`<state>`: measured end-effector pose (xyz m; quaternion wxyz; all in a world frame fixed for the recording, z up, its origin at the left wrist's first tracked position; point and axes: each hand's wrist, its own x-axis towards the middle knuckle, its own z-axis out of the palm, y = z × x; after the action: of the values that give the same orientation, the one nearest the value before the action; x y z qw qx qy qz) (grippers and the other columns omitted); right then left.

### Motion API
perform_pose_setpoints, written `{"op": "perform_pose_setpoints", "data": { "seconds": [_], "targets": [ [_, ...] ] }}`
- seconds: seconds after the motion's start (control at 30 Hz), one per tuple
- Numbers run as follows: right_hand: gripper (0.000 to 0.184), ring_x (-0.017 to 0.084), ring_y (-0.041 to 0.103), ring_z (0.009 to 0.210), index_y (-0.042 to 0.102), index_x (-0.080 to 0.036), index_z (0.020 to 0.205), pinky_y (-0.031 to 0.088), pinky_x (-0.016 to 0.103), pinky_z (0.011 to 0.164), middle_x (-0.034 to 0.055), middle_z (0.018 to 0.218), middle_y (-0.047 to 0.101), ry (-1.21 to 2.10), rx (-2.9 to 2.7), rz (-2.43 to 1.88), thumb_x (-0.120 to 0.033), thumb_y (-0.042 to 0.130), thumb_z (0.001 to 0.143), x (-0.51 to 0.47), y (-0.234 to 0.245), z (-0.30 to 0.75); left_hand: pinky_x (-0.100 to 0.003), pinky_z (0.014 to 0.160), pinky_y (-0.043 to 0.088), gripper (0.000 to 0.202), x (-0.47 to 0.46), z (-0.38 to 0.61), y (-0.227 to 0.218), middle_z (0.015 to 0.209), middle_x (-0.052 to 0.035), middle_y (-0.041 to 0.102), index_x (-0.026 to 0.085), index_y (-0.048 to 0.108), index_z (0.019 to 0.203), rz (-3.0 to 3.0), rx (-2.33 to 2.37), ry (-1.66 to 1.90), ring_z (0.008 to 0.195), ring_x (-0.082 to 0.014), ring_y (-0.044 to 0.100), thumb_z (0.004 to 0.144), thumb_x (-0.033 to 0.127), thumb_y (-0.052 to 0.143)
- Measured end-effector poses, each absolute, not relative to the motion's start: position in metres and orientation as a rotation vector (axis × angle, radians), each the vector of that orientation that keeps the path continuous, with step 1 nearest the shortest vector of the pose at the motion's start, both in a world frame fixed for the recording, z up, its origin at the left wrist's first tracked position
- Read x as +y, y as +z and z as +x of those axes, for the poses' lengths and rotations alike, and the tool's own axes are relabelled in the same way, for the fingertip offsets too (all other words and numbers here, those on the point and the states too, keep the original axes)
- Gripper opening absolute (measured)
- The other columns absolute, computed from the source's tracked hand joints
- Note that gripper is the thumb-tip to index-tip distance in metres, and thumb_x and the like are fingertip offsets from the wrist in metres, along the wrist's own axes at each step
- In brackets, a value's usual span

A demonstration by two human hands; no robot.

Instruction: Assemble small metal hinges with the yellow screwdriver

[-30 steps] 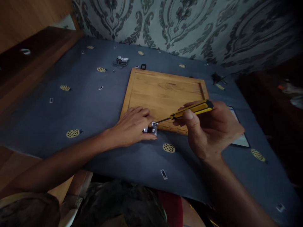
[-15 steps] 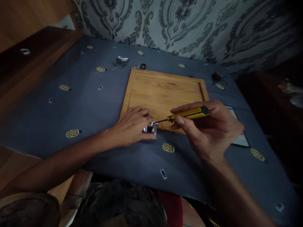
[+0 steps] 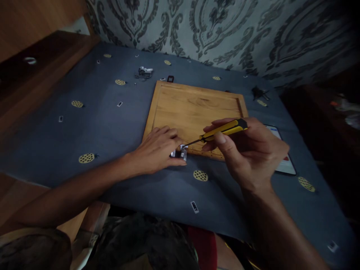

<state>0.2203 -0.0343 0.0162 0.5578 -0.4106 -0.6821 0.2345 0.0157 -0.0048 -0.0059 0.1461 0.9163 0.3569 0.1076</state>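
A yellow-and-black screwdriver (image 3: 225, 130) is held by its handle in my right hand (image 3: 257, 152), between thumb and fingers. Its thin shaft slants down to the left, and the tip meets a small shiny metal fitting (image 3: 183, 153) at the near edge of a wooden board (image 3: 194, 112). My left hand (image 3: 157, 150) is closed round the fitting, thumb underneath and fingers on top of the board's near left corner. Those fingers hide part of the fitting, so its exact kind cannot be told.
Behind my right hand lies a phone (image 3: 285, 165). Metal parts (image 3: 144, 72) rest at the back left, with a small black frame-shaped piece (image 3: 170, 78) beside the board. A dark object (image 3: 259, 93) lies at the back right. Pineapple-print cloth (image 3: 107, 138) covers the table up to the patterned wall.
My right thumb and fingers have shifted slightly on the screwdriver handle, while its tip stays at the fitting. My left hand and the board look unmoved.
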Motion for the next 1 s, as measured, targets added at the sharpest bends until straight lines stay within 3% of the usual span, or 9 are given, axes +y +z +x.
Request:
{"op": "perform_pose_setpoints", "data": {
  "seconds": [0.27,0.43,0.53,0.8,1.0],
  "targets": [
    [0.019,0.016,0.069,0.057,0.073,-0.029,0.089,0.063,0.032,0.049,-0.0017,0.083,0.073,0.451,-1.584,-0.988,-0.034,0.088,0.078,-0.031,0.009,0.224,-0.038,0.093,0.044,0.04,-0.005,0.015,-0.007,0.109,-0.0077,0.064,0.017,0.071,0.114,2.633,1.022,0.326,0.109,-0.0265,0.058,0.092,0.051,0.073],
    [0.016,0.019,0.071,0.062,0.075,-0.03,0.091,0.066,0.035,0.053,-0.0002,0.085,0.075,0.405,-1.632,-1.012,-0.036,0.086,0.081,-0.035,0.011,0.225,-0.038,0.092,0.044,0.04,-0.005,0.015,-0.004,0.109,-0.0077,0.064,0.019,0.072,0.113,2.627,1.024,0.298,0.108,-0.0271,0.058,0.091,0.052,0.074],
    [0.013,0.018,0.074,0.066,0.077,-0.029,0.097,0.067,0.033,0.057,0.0016,0.096,0.079,0.426,-1.688,-1.017,-0.033,0.082,0.085,-0.037,0.013,0.226,-0.038,0.092,0.044,0.04,-0.005,0.016,-0.004,0.109,-0.0078,0.065,0.018,0.071,0.114,2.627,1.026,0.299,0.109,-0.0272,0.058,0.091,0.051,0.074],
    [0.021,0.014,0.071,0.054,0.077,-0.027,0.111,0.061,0.029,0.051,0.0026,0.099,0.081,0.55,-1.752,-1.02,-0.033,0.076,0.091,-0.041,0.019,0.226,-0.039,0.092,0.045,0.04,-0.005,0.015,-0.005,0.107,-0.0081,0.065,0.017,0.071,0.108,2.642,1.033,0.293,0.107,-0.027,0.059,0.091,0.053,0.073],
    [0.012,0.013,0.068,0.049,0.077,-0.026,0.101,0.057,0.028,0.045,0.0025,0.098,0.082,0.489,-1.753,-1.033,-0.032,0.076,0.091,-0.04,0.018,0.226,-0.039,0.092,0.046,0.04,-0.005,0.015,-0.004,0.108,-0.0081,0.065,0.017,0.071,0.111,2.633,1.021,0.288,0.107,-0.027,0.059,0.091,0.052,0.074]
  ]
}}
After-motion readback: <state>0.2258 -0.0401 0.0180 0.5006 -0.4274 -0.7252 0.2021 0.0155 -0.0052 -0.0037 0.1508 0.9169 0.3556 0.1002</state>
